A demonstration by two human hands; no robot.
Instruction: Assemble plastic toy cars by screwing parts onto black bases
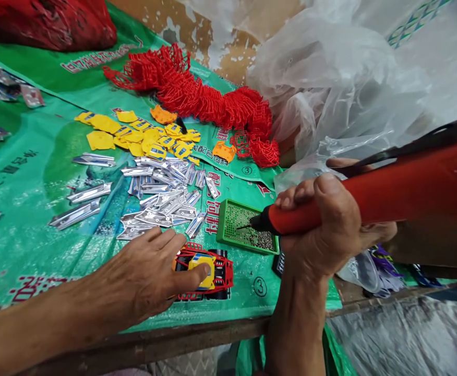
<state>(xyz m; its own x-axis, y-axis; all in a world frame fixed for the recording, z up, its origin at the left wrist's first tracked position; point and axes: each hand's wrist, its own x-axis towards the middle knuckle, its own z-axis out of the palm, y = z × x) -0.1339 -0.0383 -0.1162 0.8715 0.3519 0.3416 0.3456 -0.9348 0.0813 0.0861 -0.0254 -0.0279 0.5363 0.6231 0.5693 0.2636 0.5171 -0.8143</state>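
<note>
My left hand (154, 266) grips a toy car (213, 271) with a red cage frame, black wheels and a yellow panel, its thumb pressed on the yellow part. The car rests on the green sheet near the table's front edge. Wrapped around a red electric screwdriver (310, 209) is my right hand (326, 224). The tool's thin bit hangs over a green tray (223, 224) of small screws (263, 237); whether a screw sits on the bit is too small to tell.
Silver plastic strips (166, 198) lie heaped behind my left hand, with yellow panels (146, 136) beyond them. A long row of red cage frames (205, 102) curves along the back. Clear plastic bags (338, 78) bulge at the right, and a red bag (48, 23) sits far left.
</note>
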